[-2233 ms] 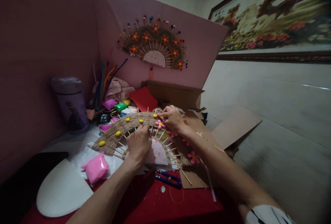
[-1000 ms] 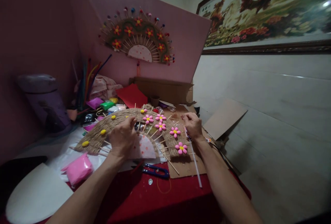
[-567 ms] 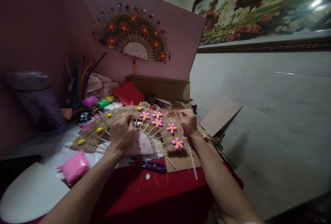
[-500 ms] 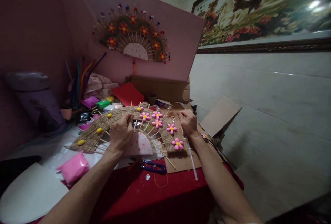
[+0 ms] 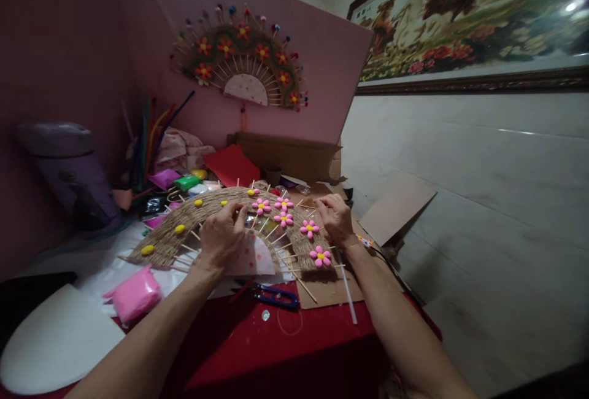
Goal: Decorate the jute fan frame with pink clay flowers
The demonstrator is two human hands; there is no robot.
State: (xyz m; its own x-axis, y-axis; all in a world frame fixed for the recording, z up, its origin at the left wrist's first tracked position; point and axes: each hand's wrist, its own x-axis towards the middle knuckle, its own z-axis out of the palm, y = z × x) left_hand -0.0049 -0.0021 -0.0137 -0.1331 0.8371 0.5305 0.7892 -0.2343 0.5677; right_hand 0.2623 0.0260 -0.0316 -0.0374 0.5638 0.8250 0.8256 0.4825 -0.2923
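Five pink flowers (image 5: 309,228): fully petalled around yellow centres, spread from 12 to 3 o'clock on the arch of the twine fan (image 5: 161,240)
Twine fan: lying mid-view on the tabletop (image 5: 230,350), arch uppermost, spotted half-circle (image 5: 257,256) at its hub
Partly petalled centre (image 5: 251,193): at 12 o'clock on the arch, pink showing on one side only
Four yellow dots (image 5: 180,228): bare of petals, from 9 to 11 o'clock, so roughly half the flowers look finished
Left hand (image 5: 221,236): over the inner edge at 11 o'clock, fingers curled towards the thumb; I cannot tell how closed they are or whether anything is in them
Right hand (image 5: 337,218): just outside the arch at 2 o'clock, fingers bent in near the thumb; closure and any small piece between them cannot be told
Pink packet (image 5: 135,294): at 8 o'clock of the fan
Blue snips (image 5: 278,298): at 5 o'clock, handles clear, blades dark and hard to make out
Hidden parts: the left hand covers some sticks and part of the half-circle; both forearms are cut off at 6 o'clock
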